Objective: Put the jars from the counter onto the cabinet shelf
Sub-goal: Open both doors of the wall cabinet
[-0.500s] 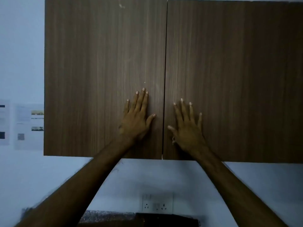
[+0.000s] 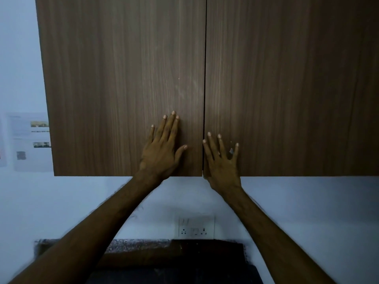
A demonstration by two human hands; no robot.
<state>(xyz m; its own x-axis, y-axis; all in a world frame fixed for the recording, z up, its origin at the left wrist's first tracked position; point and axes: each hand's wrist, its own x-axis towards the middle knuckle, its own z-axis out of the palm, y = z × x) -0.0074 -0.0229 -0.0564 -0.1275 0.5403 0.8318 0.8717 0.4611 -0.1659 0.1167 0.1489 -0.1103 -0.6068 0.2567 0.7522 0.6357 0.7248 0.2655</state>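
Your left hand (image 2: pixel 162 152) and right hand (image 2: pixel 222 162) press flat, holding nothing, against the shut cabinet doors (image 2: pixel 123 78), the seam between them; no jars show, so whether they're shelved I cannot tell.

Pale wall (image 2: pixel 307 212) in dim bluish light, wood-grain cabinet (image 2: pixel 123 68) with two closed doors hung on it, printed sheets (image 2: pixel 28 140) on the wall at left, white socket plate (image 2: pixel 196 227) below the cabinet, dark speckled counter (image 2: pixel 133 245) at bottom
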